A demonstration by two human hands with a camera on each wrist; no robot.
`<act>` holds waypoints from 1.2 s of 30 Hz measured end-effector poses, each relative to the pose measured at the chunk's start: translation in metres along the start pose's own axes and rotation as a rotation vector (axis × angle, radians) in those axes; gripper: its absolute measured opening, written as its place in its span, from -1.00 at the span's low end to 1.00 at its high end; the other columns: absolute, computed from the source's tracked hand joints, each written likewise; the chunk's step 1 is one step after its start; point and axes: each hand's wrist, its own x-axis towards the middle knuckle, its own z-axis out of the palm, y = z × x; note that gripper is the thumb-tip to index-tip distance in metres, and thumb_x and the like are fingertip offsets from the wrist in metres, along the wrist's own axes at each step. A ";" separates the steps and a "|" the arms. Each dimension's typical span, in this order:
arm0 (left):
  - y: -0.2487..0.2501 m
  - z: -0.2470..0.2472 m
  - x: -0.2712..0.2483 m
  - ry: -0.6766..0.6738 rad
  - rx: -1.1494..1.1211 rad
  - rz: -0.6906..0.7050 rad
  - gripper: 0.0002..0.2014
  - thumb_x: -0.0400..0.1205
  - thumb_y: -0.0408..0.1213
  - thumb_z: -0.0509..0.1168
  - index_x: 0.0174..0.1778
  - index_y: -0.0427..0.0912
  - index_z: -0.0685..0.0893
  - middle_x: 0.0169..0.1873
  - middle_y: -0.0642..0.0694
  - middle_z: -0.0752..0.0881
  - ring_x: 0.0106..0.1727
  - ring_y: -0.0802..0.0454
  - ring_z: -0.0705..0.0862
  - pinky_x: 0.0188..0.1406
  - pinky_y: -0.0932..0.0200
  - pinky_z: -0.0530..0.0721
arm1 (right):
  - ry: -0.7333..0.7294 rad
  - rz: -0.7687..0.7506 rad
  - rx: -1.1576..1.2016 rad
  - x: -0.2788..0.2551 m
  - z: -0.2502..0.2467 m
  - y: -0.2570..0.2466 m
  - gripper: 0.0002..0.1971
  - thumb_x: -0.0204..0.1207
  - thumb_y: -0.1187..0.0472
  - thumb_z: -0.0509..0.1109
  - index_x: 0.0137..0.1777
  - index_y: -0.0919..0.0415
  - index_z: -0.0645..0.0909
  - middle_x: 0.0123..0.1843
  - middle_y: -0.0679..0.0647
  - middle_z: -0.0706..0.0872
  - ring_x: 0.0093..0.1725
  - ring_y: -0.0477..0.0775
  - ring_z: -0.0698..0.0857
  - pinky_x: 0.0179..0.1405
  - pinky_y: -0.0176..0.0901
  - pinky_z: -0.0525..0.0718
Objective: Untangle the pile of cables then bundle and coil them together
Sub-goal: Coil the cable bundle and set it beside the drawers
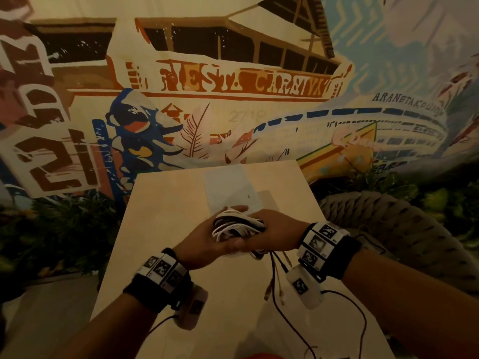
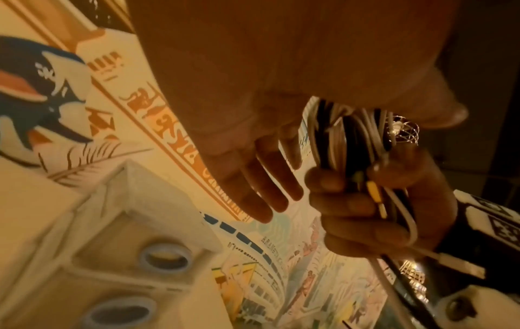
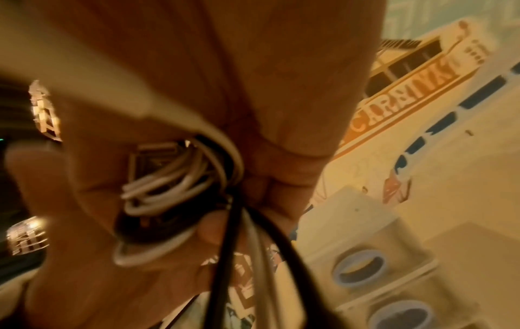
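A coiled bundle of white and black cables (image 1: 237,225) sits between both hands above the pale table (image 1: 166,229). My left hand (image 1: 207,244) lies under it with its fingers (image 2: 253,189) straight and its thumb arched over the coil (image 2: 349,133). From the right, my right hand (image 1: 277,234) grips the bundle, fingers (image 2: 351,207) curled round the strands and a yellow plug (image 2: 375,195). Loose ends (image 1: 276,278) hang below the hands, one ending in a white USB plug (image 2: 461,265). The right wrist view shows the white loops (image 3: 166,189) close up.
A clear plastic container (image 1: 230,187) stands on the table just beyond the hands, and the wrist views show it holding rolls of tape (image 2: 162,260) (image 3: 357,269). A woven chair (image 1: 388,224) is at the right. Plants and a painted wall lie behind.
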 end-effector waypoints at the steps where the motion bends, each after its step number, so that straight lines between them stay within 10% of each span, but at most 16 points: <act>1: 0.002 0.005 0.001 -0.001 0.011 0.040 -0.40 0.51 0.39 0.35 0.45 0.26 0.62 0.49 0.27 0.55 0.55 0.20 0.48 0.54 0.12 0.46 | -0.006 -0.038 -0.006 0.001 0.004 -0.003 -0.77 0.51 0.07 0.56 0.14 0.06 0.74 0.02 -0.15 0.80 -0.01 -0.13 0.75 0.13 -0.07 0.74; 3: 0.006 0.014 0.001 0.046 -0.101 0.089 -0.44 0.56 0.36 0.33 0.39 0.14 0.70 0.43 0.29 0.60 0.51 0.12 0.55 0.49 0.04 0.53 | -0.022 -0.085 0.019 0.003 0.010 -0.009 -0.72 0.55 0.07 0.55 0.25 -0.02 0.73 0.12 -0.31 0.73 0.07 -0.27 0.70 0.14 -0.28 0.68; 7: 0.015 0.020 0.002 0.123 -0.404 0.087 -0.44 0.46 0.17 0.56 0.33 -0.01 0.76 0.45 0.00 0.66 0.49 -0.15 0.60 0.39 -0.26 0.61 | -0.026 -0.132 0.012 0.005 0.013 -0.013 -0.71 0.55 0.11 0.55 0.26 -0.03 0.69 0.16 -0.02 0.79 0.15 0.00 0.75 0.21 0.06 0.74; 12: 0.031 0.017 0.004 0.132 -0.496 0.121 -0.72 0.44 0.05 0.60 -0.02 0.00 0.88 0.32 -0.08 0.75 0.43 -0.13 0.66 0.26 -0.18 0.70 | -0.064 -0.127 0.164 -0.001 0.008 -0.022 -0.74 0.55 0.20 0.56 0.18 -0.05 0.68 0.05 0.17 0.84 0.06 0.18 0.83 0.11 0.30 0.79; 20: 0.033 0.010 0.009 0.227 -0.225 0.153 -0.90 0.44 -0.08 0.48 -0.15 0.20 0.84 0.08 -0.08 0.85 0.24 -0.04 0.78 0.27 -0.14 0.71 | -0.196 -0.089 0.329 -0.002 0.010 -0.020 -0.69 0.56 0.29 0.55 0.07 -0.20 0.66 -0.14 -0.02 0.82 -0.11 0.14 0.84 0.02 0.20 0.83; 25: 0.022 -0.003 0.011 0.336 -0.012 0.183 -0.92 0.53 -0.06 0.41 -0.20 0.09 0.80 -0.17 -0.11 0.81 -0.01 -0.13 0.79 0.10 -0.16 0.74 | -0.207 0.098 0.282 -0.006 0.013 0.006 -0.89 0.73 0.17 0.36 0.15 0.11 0.70 -0.16 0.05 0.75 -0.20 0.05 0.78 0.12 0.28 0.80; 30: 0.030 0.003 0.006 0.250 0.122 0.074 -0.78 0.44 -0.20 0.57 -0.10 0.21 0.75 -0.21 0.30 0.81 -0.10 0.33 0.78 -0.08 0.35 0.72 | -0.249 0.201 0.340 -0.012 0.013 0.008 -0.71 0.83 0.08 0.14 -0.02 0.10 0.65 -0.23 0.10 0.66 -0.30 0.06 0.71 -0.08 0.14 0.79; 36: 0.043 0.004 0.010 0.024 0.599 0.049 -0.78 0.47 -0.05 0.61 -0.03 0.02 0.82 -0.21 0.09 0.81 -0.28 0.23 0.69 -0.24 0.24 0.63 | -0.206 0.282 0.432 -0.011 0.014 0.020 -0.72 0.82 0.23 0.12 -0.10 0.24 0.56 -0.35 0.08 0.40 -0.42 0.04 0.36 -0.37 -0.14 0.43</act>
